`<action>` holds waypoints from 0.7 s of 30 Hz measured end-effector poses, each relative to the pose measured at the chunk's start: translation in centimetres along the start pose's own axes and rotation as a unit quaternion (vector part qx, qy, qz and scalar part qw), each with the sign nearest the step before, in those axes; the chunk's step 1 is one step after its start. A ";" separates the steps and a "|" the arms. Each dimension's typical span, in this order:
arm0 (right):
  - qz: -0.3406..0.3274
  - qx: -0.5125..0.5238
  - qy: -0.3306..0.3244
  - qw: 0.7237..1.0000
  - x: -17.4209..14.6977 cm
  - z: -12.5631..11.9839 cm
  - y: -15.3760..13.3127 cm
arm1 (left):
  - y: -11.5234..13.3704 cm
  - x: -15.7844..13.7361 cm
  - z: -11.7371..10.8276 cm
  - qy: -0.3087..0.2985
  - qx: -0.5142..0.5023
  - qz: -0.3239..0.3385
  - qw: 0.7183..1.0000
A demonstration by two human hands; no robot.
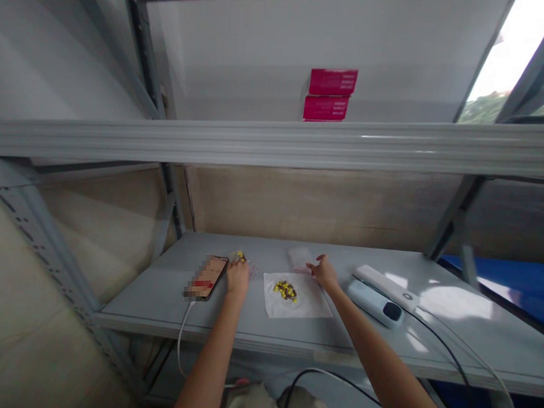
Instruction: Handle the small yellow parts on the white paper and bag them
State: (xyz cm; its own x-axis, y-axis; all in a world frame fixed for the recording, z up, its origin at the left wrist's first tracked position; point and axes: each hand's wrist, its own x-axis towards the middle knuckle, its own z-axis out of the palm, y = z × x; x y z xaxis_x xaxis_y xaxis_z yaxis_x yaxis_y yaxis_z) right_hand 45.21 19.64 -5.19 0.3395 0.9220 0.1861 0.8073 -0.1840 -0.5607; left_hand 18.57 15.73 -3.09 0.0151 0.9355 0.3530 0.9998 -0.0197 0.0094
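Observation:
My left hand (237,275) is beside the phone, its fingers closed on a small clear plastic bag (240,256) with yellow and dark bits inside. My right hand (323,271) has its fingers apart, the fingertips at the near edge of some flat clear plastic bags (299,258). Between the hands and nearer to me, a white sheet (276,310) lies flat. On it rests a loose heap of small yellow and dark brown pieces (285,291), too small to name surely.
A lit phone (207,279) with a white cable lies at left. Toward the right are a white power strip (386,286) and a pale blue device (374,301) with cables. A shelf beam (270,143) crosses above; pink boxes (330,95) stand on that upper shelf.

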 end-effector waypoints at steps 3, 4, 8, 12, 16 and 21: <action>-0.017 -0.046 0.056 0.997 -1.1 -0.2 -0.1 | 0.1 -0.2 -0.2 -0.002 -0.013 -0.010 1.000; -0.018 -0.050 0.071 0.996 -1.5 -0.3 -0.2 | 0.0 -0.1 -0.2 -0.001 -0.022 -0.011 1.000; -0.074 -0.004 0.099 0.992 -3.5 -0.2 -0.8 | -0.9 0.0 -0.1 0.034 -0.083 -0.012 0.996; -0.140 0.065 0.079 0.985 -5.4 -0.3 -1.8 | -0.5 0.1 0.2 0.087 -0.135 -0.008 0.987; -0.214 0.131 0.020 0.968 -6.2 -0.5 -2.7 | 2.5 0.2 0.7 0.159 -0.299 0.022 0.941; -0.269 0.230 -0.041 0.934 -6.0 0.1 -2.9 | 6.3 0.3 1.4 0.129 -0.338 0.155 0.919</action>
State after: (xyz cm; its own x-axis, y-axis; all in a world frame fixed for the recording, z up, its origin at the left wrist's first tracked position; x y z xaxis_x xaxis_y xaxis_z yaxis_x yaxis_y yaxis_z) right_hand 40.76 14.69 -4.75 -0.1094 0.8656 0.4886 0.5509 0.4620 -0.6951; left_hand 24.90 16.41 -4.25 0.2053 0.7353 0.6459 0.7087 -0.5669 0.4199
